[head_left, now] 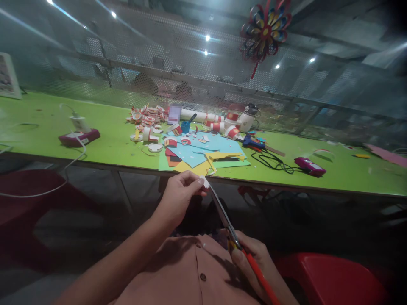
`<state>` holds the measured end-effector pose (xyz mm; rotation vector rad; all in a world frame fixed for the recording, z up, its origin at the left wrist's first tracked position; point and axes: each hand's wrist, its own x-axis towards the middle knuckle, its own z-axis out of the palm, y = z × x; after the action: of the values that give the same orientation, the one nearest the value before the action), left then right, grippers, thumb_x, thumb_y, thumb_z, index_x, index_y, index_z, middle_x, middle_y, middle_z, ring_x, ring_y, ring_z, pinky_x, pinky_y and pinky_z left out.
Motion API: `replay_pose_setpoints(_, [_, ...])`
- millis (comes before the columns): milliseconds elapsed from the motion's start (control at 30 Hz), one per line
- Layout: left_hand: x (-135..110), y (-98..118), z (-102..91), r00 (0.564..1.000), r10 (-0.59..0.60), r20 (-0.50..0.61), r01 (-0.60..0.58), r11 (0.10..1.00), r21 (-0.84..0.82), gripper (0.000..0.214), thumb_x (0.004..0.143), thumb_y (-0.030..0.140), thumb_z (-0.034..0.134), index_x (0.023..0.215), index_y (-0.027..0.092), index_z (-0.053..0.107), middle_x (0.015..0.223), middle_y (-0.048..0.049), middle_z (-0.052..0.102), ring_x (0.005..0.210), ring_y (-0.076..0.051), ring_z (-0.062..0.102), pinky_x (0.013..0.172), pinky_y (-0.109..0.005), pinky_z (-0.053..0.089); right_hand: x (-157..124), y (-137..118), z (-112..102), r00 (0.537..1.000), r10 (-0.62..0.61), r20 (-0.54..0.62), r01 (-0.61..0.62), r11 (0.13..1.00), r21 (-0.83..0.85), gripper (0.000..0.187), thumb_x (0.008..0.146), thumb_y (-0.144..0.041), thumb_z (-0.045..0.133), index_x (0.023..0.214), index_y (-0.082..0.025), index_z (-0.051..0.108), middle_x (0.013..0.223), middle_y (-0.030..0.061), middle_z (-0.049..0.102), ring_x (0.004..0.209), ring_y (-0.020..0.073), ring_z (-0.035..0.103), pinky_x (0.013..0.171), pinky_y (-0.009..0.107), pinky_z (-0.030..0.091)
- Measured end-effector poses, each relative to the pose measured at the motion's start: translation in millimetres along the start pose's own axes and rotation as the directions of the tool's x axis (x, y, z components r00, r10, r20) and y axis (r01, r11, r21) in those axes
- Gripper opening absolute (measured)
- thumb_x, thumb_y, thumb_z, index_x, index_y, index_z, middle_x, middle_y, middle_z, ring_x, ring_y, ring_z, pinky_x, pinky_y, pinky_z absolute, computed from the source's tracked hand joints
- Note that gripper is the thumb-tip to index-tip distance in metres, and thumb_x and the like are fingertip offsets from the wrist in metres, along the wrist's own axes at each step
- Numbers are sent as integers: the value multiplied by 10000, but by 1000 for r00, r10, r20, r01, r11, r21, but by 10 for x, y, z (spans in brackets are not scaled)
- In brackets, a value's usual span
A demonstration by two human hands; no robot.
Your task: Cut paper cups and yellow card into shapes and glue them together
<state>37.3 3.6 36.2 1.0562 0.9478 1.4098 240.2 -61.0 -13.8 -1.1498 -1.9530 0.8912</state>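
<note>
My left hand is raised in front of my chest, its fingers pinched on a small white paper scrap. My right hand sits low by my lap, closed around the red handles of a pair of scissors. The scissor blades point up and left, and their tips meet the paper scrap. Both hands are below the near edge of the green table.
Coloured paper sheets lie at the table's near edge, with red-and-white paper rolls and discs behind. A blue glue gun with a black cord, two magenta boxes, a charger and a red stool are around. A paper pinwheel hangs above.
</note>
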Motion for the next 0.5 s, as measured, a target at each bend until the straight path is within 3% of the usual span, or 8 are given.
replay_pose_setpoints(500, [-3, -14, -9, 1000, 2, -4, -2, 1000, -17, 164, 732, 269, 666, 654, 140, 605, 655, -12, 635, 652, -127, 608, 638, -247, 503, 0, -8, -13, 1000, 1, 24, 0, 999, -37, 507, 873, -544, 417, 1032, -145, 685, 773, 62, 667, 720, 186, 617, 679, 243, 493])
